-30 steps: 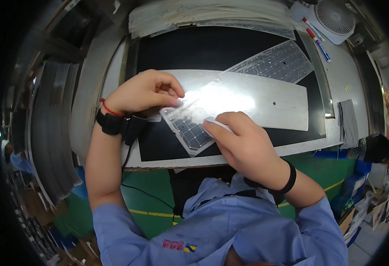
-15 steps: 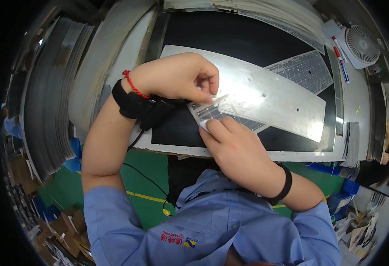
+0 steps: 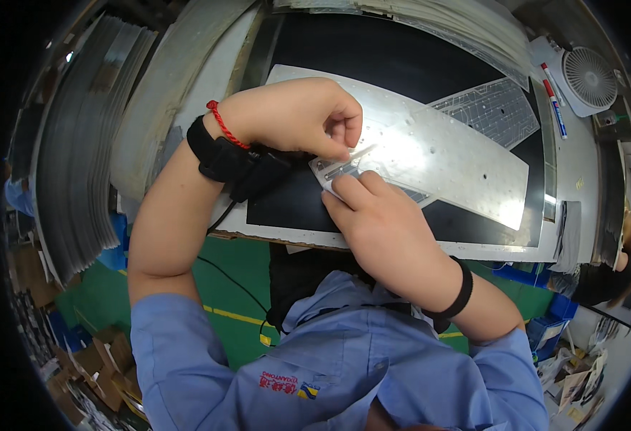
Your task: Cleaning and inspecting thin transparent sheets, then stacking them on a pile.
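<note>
Across the black work surface lies a long silver sheet (image 3: 466, 154), its left part under my hands. Beneath its near left edge shows a clear film with printed circuit lines (image 3: 409, 192). My left hand (image 3: 308, 118) bends over the left end of the silver sheet, thumb and forefinger pinched together and the other fingers curled. What lies in that pinch is too small to make out. Nearer me, my right hand (image 3: 380, 219) is closed at the film's near left corner. A small white bit (image 3: 328, 186) shows by its fingertips; the rest is hidden under them.
A second circuit film (image 3: 491, 111) sticks out behind the silver sheet. Tall stacks of sheets (image 3: 89, 144) stand at left, with another stack (image 3: 466, 32) at the back. At right are a white fan (image 3: 590, 80) and markers (image 3: 555, 108). A black cable (image 3: 233, 282) hangs from my left wrist.
My left hand has shifted slightly right and up. My right fingers have crept up over the film, covering more of it. Both hands stay closed.
</note>
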Action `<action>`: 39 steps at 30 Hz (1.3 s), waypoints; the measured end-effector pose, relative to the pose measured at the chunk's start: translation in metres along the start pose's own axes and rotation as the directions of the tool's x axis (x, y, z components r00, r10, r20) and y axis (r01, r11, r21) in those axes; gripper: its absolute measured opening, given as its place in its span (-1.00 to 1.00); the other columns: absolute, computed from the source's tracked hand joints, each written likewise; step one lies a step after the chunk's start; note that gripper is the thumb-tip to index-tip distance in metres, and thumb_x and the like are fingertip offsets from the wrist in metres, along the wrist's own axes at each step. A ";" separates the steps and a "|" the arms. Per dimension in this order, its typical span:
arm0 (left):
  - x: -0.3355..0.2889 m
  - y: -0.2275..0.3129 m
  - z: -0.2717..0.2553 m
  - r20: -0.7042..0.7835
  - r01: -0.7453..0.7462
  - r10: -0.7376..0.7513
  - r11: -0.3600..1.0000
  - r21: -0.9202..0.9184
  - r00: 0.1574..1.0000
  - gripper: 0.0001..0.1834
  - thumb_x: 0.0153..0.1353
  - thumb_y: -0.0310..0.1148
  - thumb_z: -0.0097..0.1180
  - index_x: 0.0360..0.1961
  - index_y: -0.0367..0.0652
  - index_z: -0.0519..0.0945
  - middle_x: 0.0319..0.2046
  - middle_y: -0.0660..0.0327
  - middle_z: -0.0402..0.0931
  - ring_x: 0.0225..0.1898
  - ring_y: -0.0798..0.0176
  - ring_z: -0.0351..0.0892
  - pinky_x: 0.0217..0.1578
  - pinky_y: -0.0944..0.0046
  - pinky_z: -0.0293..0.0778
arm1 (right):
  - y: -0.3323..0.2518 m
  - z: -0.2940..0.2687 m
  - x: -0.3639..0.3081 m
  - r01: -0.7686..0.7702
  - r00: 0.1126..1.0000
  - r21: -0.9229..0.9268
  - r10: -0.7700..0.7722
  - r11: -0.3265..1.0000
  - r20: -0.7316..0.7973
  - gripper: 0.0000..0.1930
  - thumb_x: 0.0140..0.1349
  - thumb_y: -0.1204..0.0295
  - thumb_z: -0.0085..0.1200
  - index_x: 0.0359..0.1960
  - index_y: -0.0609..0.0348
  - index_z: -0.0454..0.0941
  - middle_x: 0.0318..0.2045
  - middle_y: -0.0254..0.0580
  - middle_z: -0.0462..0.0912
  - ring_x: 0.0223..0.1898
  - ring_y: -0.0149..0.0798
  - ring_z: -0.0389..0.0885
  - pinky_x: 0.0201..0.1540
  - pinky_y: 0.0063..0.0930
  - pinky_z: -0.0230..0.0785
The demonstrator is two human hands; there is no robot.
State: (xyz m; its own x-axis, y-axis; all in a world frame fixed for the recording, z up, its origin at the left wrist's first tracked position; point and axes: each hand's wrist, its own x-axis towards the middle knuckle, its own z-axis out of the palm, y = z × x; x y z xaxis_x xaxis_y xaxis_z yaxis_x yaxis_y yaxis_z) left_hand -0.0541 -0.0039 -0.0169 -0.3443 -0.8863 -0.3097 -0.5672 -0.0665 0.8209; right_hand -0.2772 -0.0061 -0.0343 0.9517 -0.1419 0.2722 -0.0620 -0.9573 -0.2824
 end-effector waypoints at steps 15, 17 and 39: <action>0.000 0.001 0.001 0.011 0.006 -0.006 0.999 -0.049 1.000 -0.86 0.08 -0.43 0.30 -0.38 -0.23 0.60 -0.55 0.36 0.54 -0.51 0.54 0.41 -0.48 0.49 0.31 | -0.002 -0.001 -0.002 -0.007 1.000 0.023 0.007 1.000 0.000 -0.79 -0.01 0.47 0.06 -0.33 0.30 0.58 -0.34 -0.24 0.44 -0.26 -0.26 0.46 -0.28 -0.45 0.40; -0.001 0.002 0.000 -0.010 -0.013 0.013 1.000 -0.022 1.000 -0.86 0.08 -0.42 0.30 -0.38 -0.23 0.61 -0.55 0.37 0.53 -0.51 0.54 0.41 -0.48 0.50 0.31 | -0.003 -0.004 -0.006 -0.013 1.000 0.047 0.012 0.999 0.019 -0.79 -0.01 0.47 0.06 -0.33 0.31 0.58 -0.33 -0.24 0.44 -0.26 -0.26 0.46 -0.28 -0.45 0.40; 0.005 -0.020 -0.003 -0.417 -0.210 0.046 0.910 -0.356 0.908 -0.61 0.31 -0.43 0.09 0.14 -0.26 0.43 -0.37 0.37 0.55 -0.38 0.57 0.48 -0.32 0.54 0.42 | -0.002 -0.012 -0.075 -0.030 0.999 0.358 0.014 0.933 0.046 -0.63 0.06 0.52 0.08 -0.02 0.18 0.55 -0.18 -0.16 0.59 -0.23 -0.12 0.57 -0.22 -0.32 0.47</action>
State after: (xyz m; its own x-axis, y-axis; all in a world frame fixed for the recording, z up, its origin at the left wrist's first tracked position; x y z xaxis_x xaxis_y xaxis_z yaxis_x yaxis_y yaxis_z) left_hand -0.0428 -0.0082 -0.0334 -0.0266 -0.9987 -0.0428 -0.1773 -0.0374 0.9835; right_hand -0.3516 0.0034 -0.0434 0.9636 -0.1434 0.2256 0.0218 -0.7988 -0.6011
